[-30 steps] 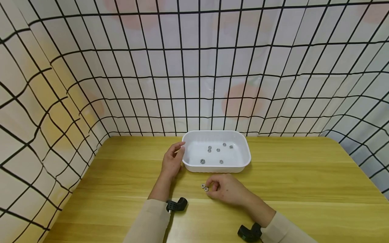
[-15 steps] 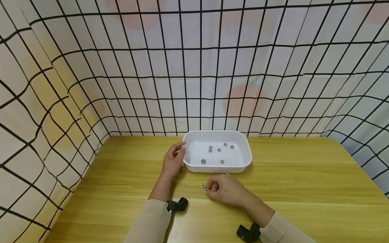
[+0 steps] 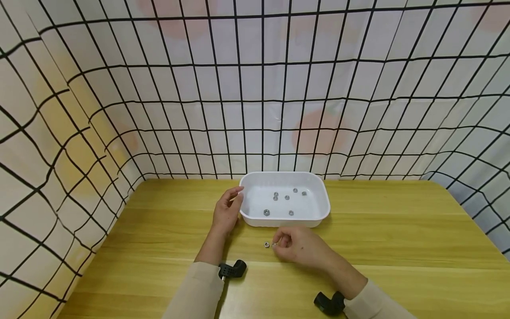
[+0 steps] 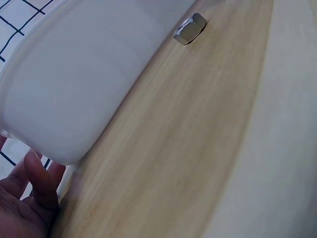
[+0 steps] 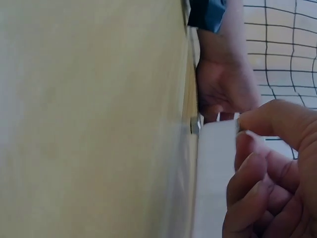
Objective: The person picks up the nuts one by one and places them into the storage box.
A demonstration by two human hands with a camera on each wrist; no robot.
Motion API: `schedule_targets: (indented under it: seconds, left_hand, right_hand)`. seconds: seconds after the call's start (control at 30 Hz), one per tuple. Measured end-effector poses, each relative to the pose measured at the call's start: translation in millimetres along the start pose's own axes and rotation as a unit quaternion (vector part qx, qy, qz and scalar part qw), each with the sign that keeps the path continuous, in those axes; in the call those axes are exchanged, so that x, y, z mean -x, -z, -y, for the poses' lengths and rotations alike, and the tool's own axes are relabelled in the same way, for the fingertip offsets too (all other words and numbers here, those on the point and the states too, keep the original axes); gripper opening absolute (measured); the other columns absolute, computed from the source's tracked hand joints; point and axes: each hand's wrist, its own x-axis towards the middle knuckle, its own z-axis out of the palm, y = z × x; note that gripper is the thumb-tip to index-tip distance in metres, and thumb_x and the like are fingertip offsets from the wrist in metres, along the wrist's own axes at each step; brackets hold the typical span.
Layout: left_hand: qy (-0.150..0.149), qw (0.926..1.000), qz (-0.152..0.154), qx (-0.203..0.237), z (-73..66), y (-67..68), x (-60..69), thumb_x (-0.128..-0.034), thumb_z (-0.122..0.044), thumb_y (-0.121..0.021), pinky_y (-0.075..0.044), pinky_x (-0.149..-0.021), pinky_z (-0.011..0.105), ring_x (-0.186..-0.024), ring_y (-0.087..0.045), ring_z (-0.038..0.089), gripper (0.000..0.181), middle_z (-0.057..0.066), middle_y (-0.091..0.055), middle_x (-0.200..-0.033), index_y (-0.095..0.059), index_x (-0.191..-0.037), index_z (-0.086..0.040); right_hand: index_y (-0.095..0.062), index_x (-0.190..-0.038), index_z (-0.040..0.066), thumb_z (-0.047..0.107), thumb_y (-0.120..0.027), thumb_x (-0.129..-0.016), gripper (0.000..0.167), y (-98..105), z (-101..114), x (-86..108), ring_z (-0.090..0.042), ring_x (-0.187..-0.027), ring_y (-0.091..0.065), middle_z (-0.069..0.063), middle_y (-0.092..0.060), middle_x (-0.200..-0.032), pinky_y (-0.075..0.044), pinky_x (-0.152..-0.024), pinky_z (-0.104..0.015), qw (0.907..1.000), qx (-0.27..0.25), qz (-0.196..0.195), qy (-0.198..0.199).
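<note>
In the head view my right hand (image 3: pixel 303 246) pinches a small metal nut (image 3: pixel 274 244) between thumb and index finger, just in front of the tray. Only a sliver of this nut shows; in the right wrist view the fingertips mostly cover it. A second hex nut (image 3: pixel 267 244) lies on the table, left of those fingertips. My left hand (image 3: pixel 226 212) rests against the left end of the white plastic tray (image 3: pixel 285 223), its fingers loosely bent and touching the rim. Inside the tray are several nuts, among them a larger-looking one (image 3: pixel 266 212) near the front left.
The tray stands on a wooden table (image 3: pixel 159 248) close to its back edge. White cloth behind black grid netting (image 3: pixel 255 84) encloses the back and sides. Each wrist carries a black camera mount (image 3: pixel 233 269).
My right hand has picked up one of the two nuts from the table and raised it slightly, toward the tray. The left hand and the tray have stayed in place.
</note>
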Motion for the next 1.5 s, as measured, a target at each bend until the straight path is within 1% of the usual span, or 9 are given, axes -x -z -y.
schedule_targets:
  seconds: [0.13, 0.33, 0.47, 0.63, 0.8, 0.93, 1.1, 1.33, 1.5]
  left_hand:
    - [0.002, 1.0, 0.0, 0.001, -0.8, -0.1, 0.4, -0.103, -0.035, -0.058, -0.047, -0.052, 0.025, -0.113, -0.061, 0.028, 0.032, 0.005, -0.057, -0.143, -0.066, -0.133, -0.027]
    - [0.003, 1.0, -0.001, 0.0, -1.6, -0.1, 1.1, -0.1032, -0.035, -0.058, -0.046, -0.052, 0.025, -0.114, -0.061, 0.028, 0.033, 0.005, -0.057, -0.144, -0.066, -0.133, -0.026]
    - [0.003, 1.0, -0.002, 0.001, -2.0, -0.1, 1.6, -0.103, -0.035, -0.058, -0.046, -0.052, 0.025, -0.114, -0.061, 0.028, 0.032, 0.005, -0.058, -0.143, -0.066, -0.133, -0.027]
    - [0.003, 1.0, 0.0, 0.0, -1.8, -0.3, 1.2, -0.103, -0.036, -0.058, -0.046, -0.053, 0.025, -0.114, -0.061, 0.028, 0.033, 0.005, -0.058, -0.143, -0.066, -0.134, -0.026]
    - [0.0, 1.0, 0.001, 0.0, -0.9, -0.2, 0.4, -0.1029, -0.036, -0.058, -0.046, -0.054, 0.025, -0.116, -0.06, 0.028, 0.034, 0.005, -0.057, -0.144, -0.065, -0.134, -0.026]
    - [-0.003, 1.0, 0.002, 0.001, -0.6, 0.1, 0.3, -0.103, -0.035, -0.058, -0.046, -0.053, 0.025, -0.116, -0.06, 0.029, 0.034, 0.005, -0.057, -0.144, -0.065, -0.134, -0.025]
    - [-0.003, 1.0, -0.002, 0.002, -1.1, 0.0, 0.6, -0.1031, -0.034, -0.058, -0.046, -0.053, 0.024, -0.115, -0.061, 0.028, 0.03, 0.005, -0.058, -0.143, -0.066, -0.131, -0.028]
    - [0.001, 1.0, 0.001, 0.006, -1.4, 0.6, 1.3, -0.1032, -0.034, -0.058, -0.047, -0.052, 0.025, -0.114, -0.061, 0.028, 0.029, 0.005, -0.058, -0.143, -0.066, -0.131, -0.029]
    - [-0.002, 1.0, 0.003, 0.009, -1.4, 0.8, 1.3, -0.1032, -0.034, -0.058, -0.047, -0.05, 0.025, -0.115, -0.061, 0.029, 0.03, 0.005, -0.058, -0.142, -0.066, -0.132, -0.028]
  right_hand:
    - [-0.07, -0.092, 0.022, 0.021, -0.075, -0.09, 0.006, 7.8, 3.9, 2.8, -0.01, -0.066, -0.056, 0.005, -0.062, -0.075, -0.048, -0.056, -0.022, 0.9996, -0.028, -0.005, -0.006]
    - [-0.071, -0.091, 0.018, 0.017, -0.075, -0.089, 0.005, 19.3, 8.0, 5.2, -0.009, -0.064, -0.054, 0.005, -0.062, -0.075, -0.046, -0.055, -0.02, 0.9981, -0.045, -0.033, 0.026]
    - [-0.071, -0.09, 0.017, 0.018, -0.076, -0.089, 0.006, 26.4, 10.0, 5.3, -0.009, -0.065, -0.053, 0.004, -0.062, -0.076, -0.045, -0.055, -0.019, 0.9974, -0.039, -0.051, 0.034]
    - [-0.071, -0.089, 0.02, 0.017, -0.077, -0.089, 0.007, 35.6, 13.4, 4.2, -0.01, -0.066, -0.054, 0.005, -0.063, -0.075, -0.045, -0.056, -0.019, 0.9966, -0.026, -0.073, 0.027]
    - [-0.071, -0.09, 0.019, 0.019, -0.078, -0.088, 0.007, 46.2, 15.8, 2.4, -0.013, -0.065, -0.053, 0.004, -0.062, -0.074, -0.044, -0.055, -0.021, 0.9954, -0.009, -0.091, 0.026]
    - [-0.071, -0.091, 0.018, 0.02, -0.077, -0.089, 0.006, 53.3, 15.8, -0.1, -0.014, -0.066, -0.052, 0.002, -0.061, -0.075, -0.043, -0.055, -0.021, 0.9951, 0.0, -0.097, 0.021]
    - [-0.071, -0.093, 0.017, 0.02, -0.076, -0.09, 0.006, 59.2, 15.2, -3.5, -0.016, -0.065, -0.052, 0.002, -0.062, -0.074, -0.043, -0.054, -0.022, 0.9946, 0.009, -0.102, 0.017]
    - [-0.071, -0.095, 0.016, 0.02, -0.075, -0.091, 0.007, 62.5, 10.8, -11.1, -0.015, -0.063, -0.051, 0.002, -0.061, -0.073, -0.041, -0.053, -0.022, 0.994, 0.019, -0.108, 0.003]
    - [-0.072, -0.096, 0.016, 0.021, -0.075, -0.091, 0.008, 63.9, 7.7, -17.8, -0.015, -0.06, -0.05, 0.002, -0.061, -0.072, -0.041, -0.051, -0.022, 0.9929, 0.026, -0.116, 0.002]
